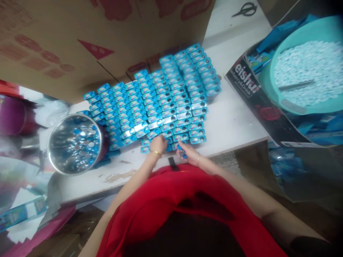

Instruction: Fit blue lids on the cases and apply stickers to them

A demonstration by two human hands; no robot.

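Observation:
Rows of small blue printed tins (168,96) stand close together on the white table, several with a dark round spot on top. My left hand (158,144) is closed, fingertips down on the front tins; what it holds, if anything, is hidden. To its right, my right hand (189,154) has its fingers curled around small blue pieces (182,152), too blurred to name exactly, just at the front row. A steel pot (50,142) at the left holds many small, shiny blue and silver round pieces (83,142).
A large cardboard box (66,43) stands behind the tins. At right, a turquoise basin (292,107) of pale small pieces with a scoop sits on a black printed carton (249,89). Scissors (245,10) lie at the back. The table's front edge (235,147) is near me.

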